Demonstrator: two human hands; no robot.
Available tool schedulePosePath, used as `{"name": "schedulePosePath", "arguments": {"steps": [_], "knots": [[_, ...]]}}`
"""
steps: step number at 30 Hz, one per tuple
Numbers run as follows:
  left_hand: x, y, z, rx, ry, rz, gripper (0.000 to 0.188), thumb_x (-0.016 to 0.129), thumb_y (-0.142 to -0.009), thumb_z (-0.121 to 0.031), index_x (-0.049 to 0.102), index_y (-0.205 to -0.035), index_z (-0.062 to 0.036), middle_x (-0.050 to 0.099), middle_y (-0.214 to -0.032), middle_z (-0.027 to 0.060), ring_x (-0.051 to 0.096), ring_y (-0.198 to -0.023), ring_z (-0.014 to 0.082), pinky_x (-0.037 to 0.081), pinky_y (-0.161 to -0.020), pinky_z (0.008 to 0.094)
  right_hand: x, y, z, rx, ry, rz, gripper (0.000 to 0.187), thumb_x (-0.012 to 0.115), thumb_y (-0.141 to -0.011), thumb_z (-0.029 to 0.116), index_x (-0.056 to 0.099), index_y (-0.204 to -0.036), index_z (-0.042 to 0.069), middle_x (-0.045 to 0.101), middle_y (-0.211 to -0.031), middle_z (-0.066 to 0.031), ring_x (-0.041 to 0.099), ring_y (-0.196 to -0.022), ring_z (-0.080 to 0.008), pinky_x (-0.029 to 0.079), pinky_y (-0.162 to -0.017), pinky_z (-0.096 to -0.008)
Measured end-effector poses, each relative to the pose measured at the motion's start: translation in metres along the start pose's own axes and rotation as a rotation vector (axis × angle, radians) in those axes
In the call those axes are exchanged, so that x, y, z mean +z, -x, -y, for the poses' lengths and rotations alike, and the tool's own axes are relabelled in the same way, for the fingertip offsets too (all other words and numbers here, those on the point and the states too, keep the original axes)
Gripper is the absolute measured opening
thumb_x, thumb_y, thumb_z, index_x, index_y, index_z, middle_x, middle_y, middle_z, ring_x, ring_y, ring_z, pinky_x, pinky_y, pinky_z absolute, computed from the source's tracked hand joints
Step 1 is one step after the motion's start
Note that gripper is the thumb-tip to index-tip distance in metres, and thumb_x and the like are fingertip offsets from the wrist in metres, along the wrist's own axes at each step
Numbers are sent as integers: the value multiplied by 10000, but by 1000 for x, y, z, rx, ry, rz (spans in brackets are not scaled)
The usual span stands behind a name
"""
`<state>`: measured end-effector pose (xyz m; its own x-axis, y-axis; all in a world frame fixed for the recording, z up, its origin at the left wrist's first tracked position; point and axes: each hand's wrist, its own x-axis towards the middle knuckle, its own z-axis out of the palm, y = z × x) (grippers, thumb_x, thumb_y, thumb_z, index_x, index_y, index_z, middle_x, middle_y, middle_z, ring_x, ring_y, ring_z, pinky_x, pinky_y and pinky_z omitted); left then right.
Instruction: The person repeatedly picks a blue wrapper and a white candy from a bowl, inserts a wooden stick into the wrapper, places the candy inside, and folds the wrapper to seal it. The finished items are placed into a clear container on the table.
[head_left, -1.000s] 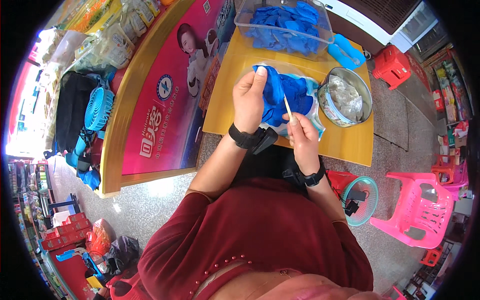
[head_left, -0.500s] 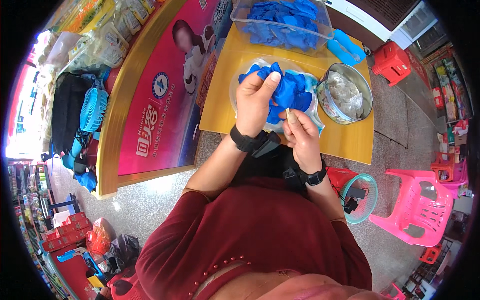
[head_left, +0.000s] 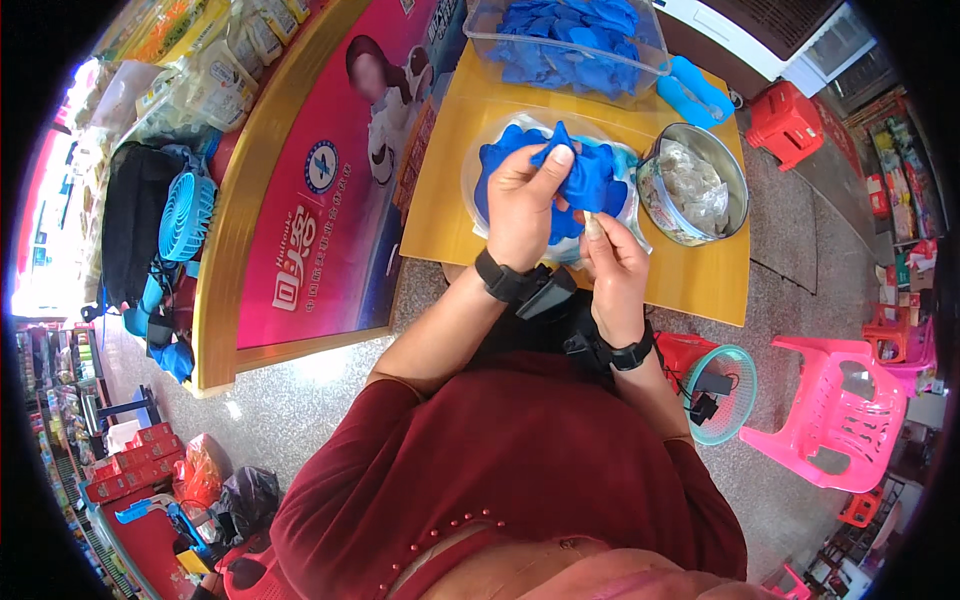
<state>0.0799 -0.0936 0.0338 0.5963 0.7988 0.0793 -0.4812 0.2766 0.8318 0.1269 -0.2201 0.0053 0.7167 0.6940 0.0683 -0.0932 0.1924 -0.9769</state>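
Note:
My left hand grips a bright blue cloth-like piece, its thumb pressed on top. The fingers of my right hand are pinched together at the piece's lower edge, around a small pale bit I cannot make out clearly. Both hands are over a round, clear bowl, where more blue pieces lie on a white and light-blue lining. Part of the bowl is hidden behind my hands.
On the yellow table stand a clear box of blue pieces, a blue pouch-like item and a round tin holding clear plastic. A counter borders the left. Rightward are a green basket, pink chair and red stool.
Both hands have shifted slightly right, carrying the blue piece. The piece is turned and spread differently between them, with a peak now standing above my left thumb.

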Motion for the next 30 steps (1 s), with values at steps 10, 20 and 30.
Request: {"name": "schedulePosePath", "arguments": {"steps": [10, 20, 30], "knots": [[-7, -10, -13, -30, -130, 52, 198, 618, -962, -239, 710, -967, -64, 641, -762, -32, 508, -601, 26, 385, -536, 190, -16, -11, 25, 254, 7, 189, 264, 503, -1021, 246, 627, -1075, 19, 396, -668, 70, 303, -558, -9, 214, -474, -188], [-15, -16, -26, 350, -392, 322, 320, 496, -1017, -235, 690, -1024, 18, 609, -1210, 101, 531, -1172, 203, 393, -1009, 352, -45, -21, 42, 114, 318, 264, 200, 561, -979, 153, 682, -1029, 3, 513, -711, 37, 437, -635, -37, 349, -556, -201], [-11, -13, -19, 21, -90, 202, 326, 475, -1010, -133, 536, -1289, 24, 556, -1295, 146, 593, -1091, 228, 471, -914, 328, -31, -19, 25, -99, 421, 97, 193, 576, -973, 136, 677, -1076, 8, 552, -727, 26, 479, -655, -53, 404, -589, -215]]}}
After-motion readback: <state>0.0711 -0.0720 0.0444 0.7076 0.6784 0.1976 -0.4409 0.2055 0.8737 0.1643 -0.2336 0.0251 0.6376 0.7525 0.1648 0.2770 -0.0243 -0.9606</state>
